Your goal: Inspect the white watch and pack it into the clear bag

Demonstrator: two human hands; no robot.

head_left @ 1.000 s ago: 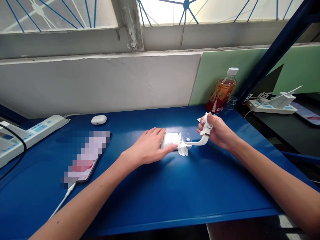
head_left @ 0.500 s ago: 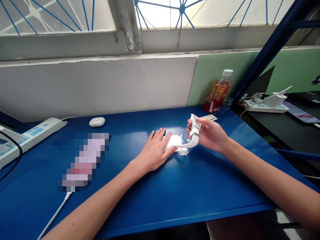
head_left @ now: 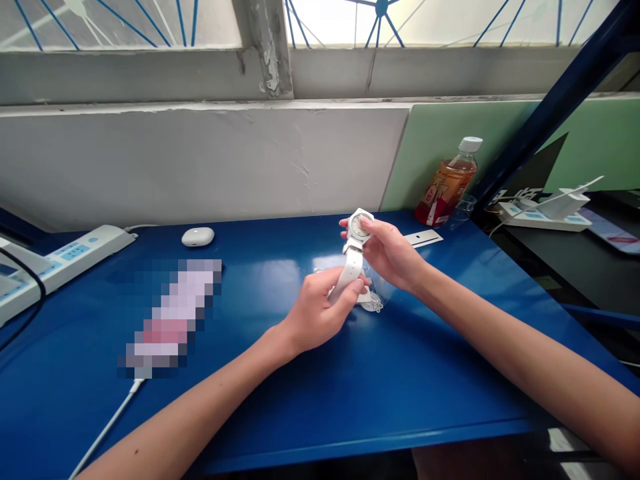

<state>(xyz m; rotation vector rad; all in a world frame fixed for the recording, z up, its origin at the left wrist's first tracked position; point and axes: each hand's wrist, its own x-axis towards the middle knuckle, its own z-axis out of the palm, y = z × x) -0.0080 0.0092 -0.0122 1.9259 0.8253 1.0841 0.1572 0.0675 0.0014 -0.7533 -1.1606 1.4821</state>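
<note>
A white wristwatch (head_left: 353,257) is held up above the blue table (head_left: 320,373), its round face at the top and its strap hanging down. My right hand (head_left: 389,253) is closed on the watch case. My left hand (head_left: 317,313) pinches the lower end of the strap. Clear plastic wrapping (head_left: 374,301) lies on the table just under the watch, partly hidden by my hands.
A phone on a white cable (head_left: 170,313) lies at the left. A white earbud case (head_left: 197,236) and a power strip (head_left: 60,257) sit at the back left. A drink bottle (head_left: 447,183) and a small white card (head_left: 423,237) are at the back right.
My right hand lifted the watch up and leftward. My left hand left the white pack on the table, rose and took the strap's lower end.
</note>
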